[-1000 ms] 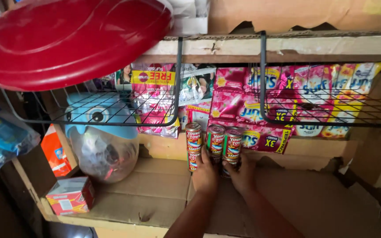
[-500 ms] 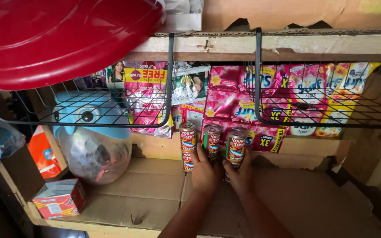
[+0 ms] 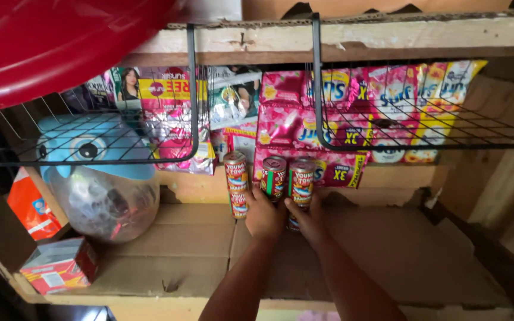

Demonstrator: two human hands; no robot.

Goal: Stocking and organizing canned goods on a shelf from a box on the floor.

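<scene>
On cardboard shelf [image 3: 197, 249]: both hands (left hand [image 3: 264, 215], right hand [image 3: 312, 219]) gripping stacked cans [image 3: 275, 177].

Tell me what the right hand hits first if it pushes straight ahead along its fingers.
The right hand already touches a red-labelled can; pushed on, can and hand would probably meet the pink sachet packs behind, though depth is unclear.

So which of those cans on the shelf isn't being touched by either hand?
The leftmost stack of cans, beside the hanging sachets. The left hand and right hand grip the two stacks to its right.
</scene>
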